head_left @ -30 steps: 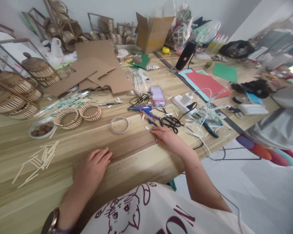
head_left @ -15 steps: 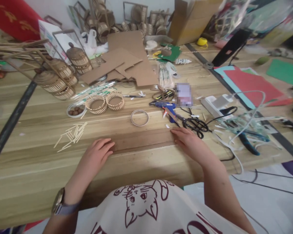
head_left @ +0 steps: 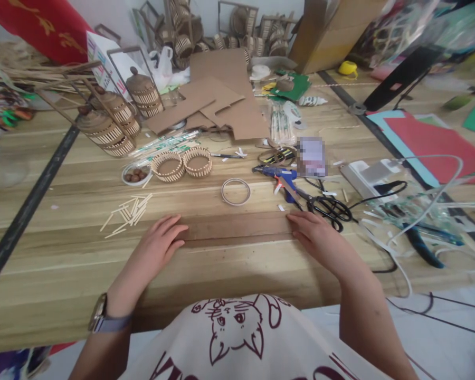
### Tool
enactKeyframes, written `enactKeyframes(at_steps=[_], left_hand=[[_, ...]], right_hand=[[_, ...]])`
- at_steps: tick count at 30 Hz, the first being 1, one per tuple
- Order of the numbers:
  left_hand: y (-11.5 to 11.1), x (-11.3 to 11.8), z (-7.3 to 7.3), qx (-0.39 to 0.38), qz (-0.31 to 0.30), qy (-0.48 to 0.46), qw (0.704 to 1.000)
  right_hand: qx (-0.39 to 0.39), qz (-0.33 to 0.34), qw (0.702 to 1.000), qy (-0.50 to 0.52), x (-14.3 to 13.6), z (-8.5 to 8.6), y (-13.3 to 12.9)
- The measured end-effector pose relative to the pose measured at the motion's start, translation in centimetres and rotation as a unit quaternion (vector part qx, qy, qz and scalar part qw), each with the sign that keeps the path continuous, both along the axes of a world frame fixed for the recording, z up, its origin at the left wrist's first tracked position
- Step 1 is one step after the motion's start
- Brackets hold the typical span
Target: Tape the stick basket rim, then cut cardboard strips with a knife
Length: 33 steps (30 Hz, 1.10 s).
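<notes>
A long brown strip (head_left: 237, 227) lies flat on the wooden table. My left hand (head_left: 158, 245) rests on its left end, fingers spread, and my right hand (head_left: 320, 240) rests on its right end with the fingers stretched out. Behind the strip stands a small ring (head_left: 236, 191). Loose light sticks (head_left: 132, 211) are scattered beyond my left hand. Past my right hand are black-handled scissors (head_left: 330, 207) and a blue glue gun (head_left: 277, 173). Two round slatted rings (head_left: 168, 167) stand side by side, next to a white bowl of brown balls (head_left: 136, 174).
Lidded slatted lanterns (head_left: 106, 132) stand at the back left, and cardboard pieces (head_left: 245, 116) lie at the back middle. On the right are a white power strip (head_left: 366, 177), tangled cables and red paper (head_left: 439, 148). A phone (head_left: 312, 157) lies behind the scissors.
The view has shifted a little, so everything on the table appears further right. Both hands stay on the ends of the strip.
</notes>
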<state>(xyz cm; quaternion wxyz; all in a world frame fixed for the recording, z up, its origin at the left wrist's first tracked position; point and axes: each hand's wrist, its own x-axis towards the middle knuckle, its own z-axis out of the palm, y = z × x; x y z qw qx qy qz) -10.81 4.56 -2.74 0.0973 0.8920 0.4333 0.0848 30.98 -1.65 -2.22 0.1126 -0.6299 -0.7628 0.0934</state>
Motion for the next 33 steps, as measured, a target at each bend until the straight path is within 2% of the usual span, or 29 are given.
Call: enactKeyframes(at_steps=[6,11,17,25,33], left_hand=[[-1.1,-0.1,0.3,-0.008,-0.007,-0.003,1.000],[-1.9,-0.1,0.1,0.033,-0.005,-0.020,0.999],[-1.9,0.3,-0.5,0.055,-0.028,-0.039,0.997],[-1.8,0.6,-0.6,0.088,-0.057,-0.043,0.994],[-1.9,0.6,-0.8,0.056,-0.037,-0.042,0.997]], right_hand=[[-0.001,0.005,1.000,0.005,-0.1,0.4,0.0],[-0.017,0.001,1.000,0.007,-0.5,0.9,0.1],[-0.050,-0.008,0.999,0.008,-0.7,1.3,0.2],[-0.065,-0.015,0.997,0.027,-1.3,2.2,-0.2],[-0.050,-0.012,0.999,0.002,-1.2,2.0,-0.3]])
